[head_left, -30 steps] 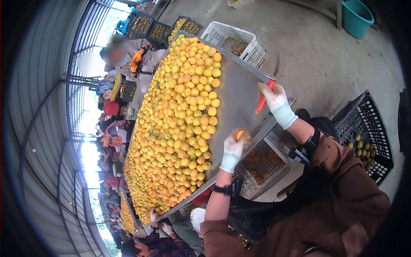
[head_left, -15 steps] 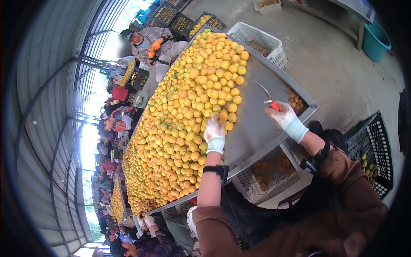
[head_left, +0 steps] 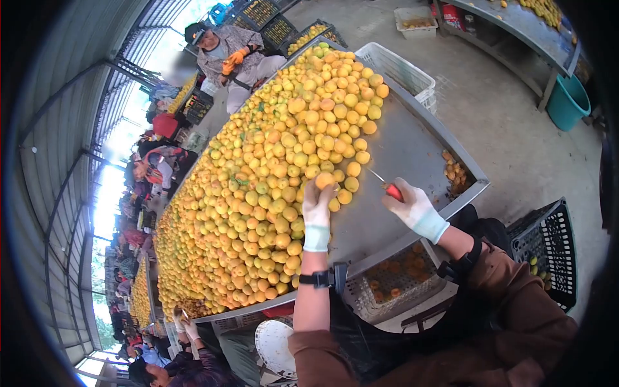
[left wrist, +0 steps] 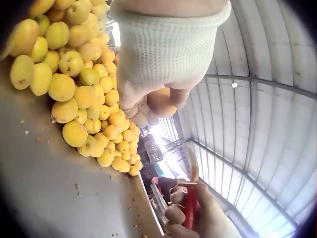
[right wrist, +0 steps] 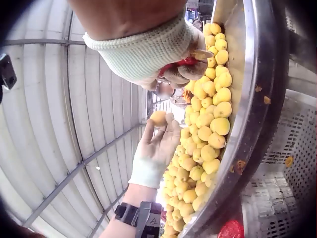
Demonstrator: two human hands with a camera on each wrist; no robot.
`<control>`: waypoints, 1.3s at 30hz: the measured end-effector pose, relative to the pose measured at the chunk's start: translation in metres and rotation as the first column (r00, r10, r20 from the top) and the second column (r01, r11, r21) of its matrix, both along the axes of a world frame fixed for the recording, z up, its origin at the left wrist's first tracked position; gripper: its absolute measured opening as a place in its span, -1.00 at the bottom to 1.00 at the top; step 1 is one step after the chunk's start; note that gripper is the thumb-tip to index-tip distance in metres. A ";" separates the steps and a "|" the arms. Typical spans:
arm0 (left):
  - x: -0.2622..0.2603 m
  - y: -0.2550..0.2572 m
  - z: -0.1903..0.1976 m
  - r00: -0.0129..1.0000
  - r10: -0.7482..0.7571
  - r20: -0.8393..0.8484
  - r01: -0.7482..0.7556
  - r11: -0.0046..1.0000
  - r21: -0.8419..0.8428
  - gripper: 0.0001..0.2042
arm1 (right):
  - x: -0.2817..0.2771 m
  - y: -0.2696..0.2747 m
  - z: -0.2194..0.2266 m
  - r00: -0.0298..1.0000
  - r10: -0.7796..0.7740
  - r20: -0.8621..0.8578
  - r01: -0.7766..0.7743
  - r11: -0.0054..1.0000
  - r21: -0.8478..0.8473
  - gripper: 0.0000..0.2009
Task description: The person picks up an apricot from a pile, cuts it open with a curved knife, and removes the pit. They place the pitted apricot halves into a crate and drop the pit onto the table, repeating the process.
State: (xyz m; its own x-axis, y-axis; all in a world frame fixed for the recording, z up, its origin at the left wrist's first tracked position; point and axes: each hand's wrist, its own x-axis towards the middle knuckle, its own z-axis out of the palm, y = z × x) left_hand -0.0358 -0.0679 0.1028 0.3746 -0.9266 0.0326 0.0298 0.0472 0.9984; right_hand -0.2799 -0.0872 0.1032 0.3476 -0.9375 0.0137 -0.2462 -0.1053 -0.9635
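My gloved left hand [head_left: 316, 208] pinches an orange-yellow apricot [head_left: 324, 180] at the near edge of the apricot pile [head_left: 258, 187]. In the left wrist view that apricot [left wrist: 161, 102] sits between thumb and fingers. To the right, over the bare steel of the sorting table [head_left: 403, 148], my gloved right hand [head_left: 418, 211] grips a curved knife by its red handle [head_left: 392, 191]. The thin blade [head_left: 375, 175] points toward the pile and the left hand, apart from the apricot. The right wrist view shows the left hand [right wrist: 157, 141] holding the fruit up.
Stone-like brown scraps [head_left: 456, 174] lie in the table's right corner. Below the near edge stands a white crate [head_left: 380, 303] with apricot pieces; a black crate [head_left: 554, 251] is at right. A seated person in orange gloves [head_left: 235, 59] is across the table. Raised metal rims border it.
A second ago the left hand held an orange piece near the table's front edge; it went to the pile and now holds an apricot. The right hand's knife swung round toward the pile.
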 end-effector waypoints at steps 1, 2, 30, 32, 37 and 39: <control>-0.001 0.016 0.001 0.990 -0.029 -0.139 0.021 0.998 -0.056 -0.63 | 0.002 0.004 -0.001 0.999 0.050 -0.013 -0.051 0.989 -0.140 -0.70; -0.002 0.030 -0.001 0.959 -0.065 -0.275 0.034 0.993 -0.116 -0.64 | 0.005 0.008 -0.001 0.995 0.099 -0.034 -0.104 0.955 -0.277 -0.70; -0.005 0.098 -0.031 0.964 0.241 -0.109 -0.257 0.950 -0.178 -0.50 | 0.057 0.054 -0.009 0.911 0.390 -0.132 -0.411 0.885 -0.219 -0.65; -0.007 0.096 -0.032 0.967 0.248 -0.061 -0.255 0.950 -0.180 -0.50 | 0.054 0.053 -0.011 0.918 0.360 -0.166 -0.392 0.883 -0.256 -0.66; -0.011 0.092 -0.031 0.967 0.248 -0.062 -0.255 0.948 -0.191 -0.50 | 0.049 0.050 -0.009 0.913 0.354 -0.201 -0.398 0.881 -0.256 -0.67; -0.012 0.091 -0.030 0.973 0.231 -0.029 -0.232 0.951 -0.207 -0.54 | 0.048 0.050 -0.007 0.915 0.348 -0.205 -0.393 0.884 -0.254 -0.66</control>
